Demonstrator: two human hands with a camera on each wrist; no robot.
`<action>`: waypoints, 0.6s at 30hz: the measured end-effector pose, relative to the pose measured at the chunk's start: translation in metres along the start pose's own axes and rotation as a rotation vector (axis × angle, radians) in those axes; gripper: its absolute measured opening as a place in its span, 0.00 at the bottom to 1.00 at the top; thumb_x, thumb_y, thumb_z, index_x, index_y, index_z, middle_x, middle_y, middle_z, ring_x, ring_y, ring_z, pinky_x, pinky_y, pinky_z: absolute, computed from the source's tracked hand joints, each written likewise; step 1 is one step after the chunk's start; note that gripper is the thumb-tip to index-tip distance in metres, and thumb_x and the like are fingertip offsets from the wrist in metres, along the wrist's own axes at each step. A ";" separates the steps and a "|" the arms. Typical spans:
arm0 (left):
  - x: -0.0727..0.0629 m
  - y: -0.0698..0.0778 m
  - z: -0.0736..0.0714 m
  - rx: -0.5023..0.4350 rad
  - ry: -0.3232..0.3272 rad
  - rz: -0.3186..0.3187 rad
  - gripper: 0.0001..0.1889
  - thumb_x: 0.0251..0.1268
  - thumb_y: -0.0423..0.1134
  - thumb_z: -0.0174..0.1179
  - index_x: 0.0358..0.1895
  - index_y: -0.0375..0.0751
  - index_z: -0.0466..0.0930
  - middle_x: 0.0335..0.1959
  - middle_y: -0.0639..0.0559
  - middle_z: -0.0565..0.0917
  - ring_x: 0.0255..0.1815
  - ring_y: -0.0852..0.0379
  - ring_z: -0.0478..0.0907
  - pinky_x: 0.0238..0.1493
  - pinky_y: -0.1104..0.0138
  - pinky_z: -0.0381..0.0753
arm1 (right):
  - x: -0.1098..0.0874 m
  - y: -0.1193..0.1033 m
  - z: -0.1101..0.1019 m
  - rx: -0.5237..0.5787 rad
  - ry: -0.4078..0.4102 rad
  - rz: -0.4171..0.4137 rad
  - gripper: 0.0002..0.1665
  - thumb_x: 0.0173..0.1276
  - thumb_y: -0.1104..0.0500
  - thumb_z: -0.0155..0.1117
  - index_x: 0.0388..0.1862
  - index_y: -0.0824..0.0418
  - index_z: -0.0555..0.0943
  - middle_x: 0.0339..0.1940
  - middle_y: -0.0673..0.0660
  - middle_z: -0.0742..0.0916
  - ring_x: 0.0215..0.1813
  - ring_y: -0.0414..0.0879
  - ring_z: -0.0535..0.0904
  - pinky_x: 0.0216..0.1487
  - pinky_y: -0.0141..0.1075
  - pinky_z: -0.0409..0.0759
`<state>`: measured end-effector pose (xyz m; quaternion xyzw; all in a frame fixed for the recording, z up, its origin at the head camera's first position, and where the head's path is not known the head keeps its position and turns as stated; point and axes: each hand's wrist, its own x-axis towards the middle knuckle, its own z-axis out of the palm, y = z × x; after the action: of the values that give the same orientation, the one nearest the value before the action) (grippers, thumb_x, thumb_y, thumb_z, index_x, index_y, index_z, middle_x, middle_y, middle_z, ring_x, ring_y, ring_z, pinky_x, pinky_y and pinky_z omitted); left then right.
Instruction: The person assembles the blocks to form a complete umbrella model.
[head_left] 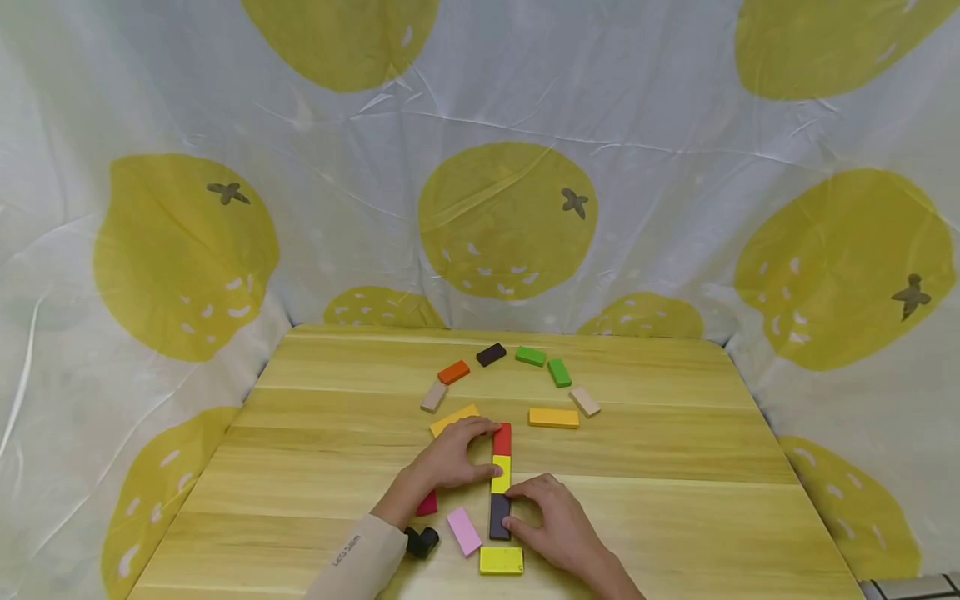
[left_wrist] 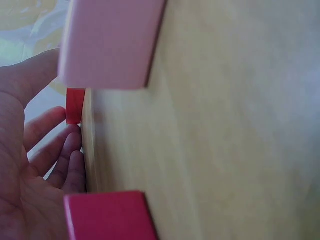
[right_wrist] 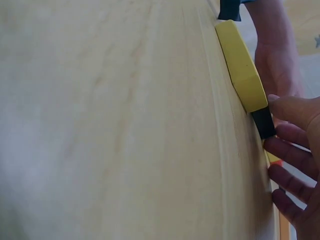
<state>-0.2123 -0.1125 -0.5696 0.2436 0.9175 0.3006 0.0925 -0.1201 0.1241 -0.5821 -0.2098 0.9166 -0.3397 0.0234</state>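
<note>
A red block (head_left: 502, 438), a yellow block (head_left: 500, 483) and a black block (head_left: 498, 518) lie end to end in a straight column on the wooden table. My left hand (head_left: 450, 454) reaches over from the left, a fingertip at the red block's upper left corner and the thumb on the yellow block. Against the black block's right side, the thumb and forefinger of my right hand (head_left: 561, 523) touch with fingers fairly straight. Below the column another yellow block (head_left: 501, 561) lies crosswise. A pink block (head_left: 464, 532) is slanted to its left.
Beyond the hands, an arc includes an orange block (head_left: 453, 372), a black block (head_left: 491, 354), two green blocks (head_left: 530, 356) and two plain wooden blocks (head_left: 584, 402). A yellow-orange block (head_left: 553, 417) lies at right, another (head_left: 454, 419) behind my left hand. A crimson block (left_wrist: 111, 215) lies near my left wrist.
</note>
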 end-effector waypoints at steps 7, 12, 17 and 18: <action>0.000 0.001 0.000 -0.002 0.001 0.004 0.38 0.60 0.61 0.71 0.73 0.55 0.74 0.72 0.52 0.75 0.76 0.47 0.69 0.75 0.48 0.70 | -0.001 0.001 0.000 0.016 0.006 -0.002 0.18 0.68 0.41 0.72 0.53 0.44 0.87 0.50 0.39 0.86 0.53 0.37 0.79 0.56 0.41 0.82; -0.002 0.002 0.000 -0.011 0.004 0.015 0.38 0.62 0.60 0.70 0.73 0.54 0.73 0.73 0.52 0.74 0.74 0.47 0.70 0.73 0.48 0.72 | -0.003 0.000 -0.002 0.044 -0.009 0.011 0.22 0.71 0.38 0.68 0.56 0.46 0.85 0.53 0.39 0.85 0.55 0.37 0.79 0.59 0.43 0.82; -0.006 0.002 0.000 0.007 0.006 0.053 0.42 0.61 0.66 0.68 0.76 0.54 0.69 0.76 0.54 0.68 0.76 0.49 0.68 0.73 0.48 0.72 | -0.003 0.002 -0.004 0.071 -0.003 0.000 0.23 0.73 0.39 0.65 0.59 0.49 0.83 0.55 0.42 0.85 0.58 0.40 0.81 0.61 0.45 0.82; -0.008 0.002 0.000 0.013 0.001 0.060 0.44 0.60 0.68 0.68 0.77 0.54 0.68 0.78 0.55 0.67 0.77 0.49 0.67 0.74 0.48 0.72 | -0.003 0.003 -0.004 0.074 -0.002 -0.003 0.23 0.73 0.39 0.65 0.59 0.50 0.83 0.55 0.42 0.85 0.58 0.41 0.81 0.62 0.45 0.82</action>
<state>-0.2047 -0.1147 -0.5682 0.2713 0.9117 0.2975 0.0817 -0.1194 0.1297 -0.5809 -0.2104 0.9030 -0.3732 0.0315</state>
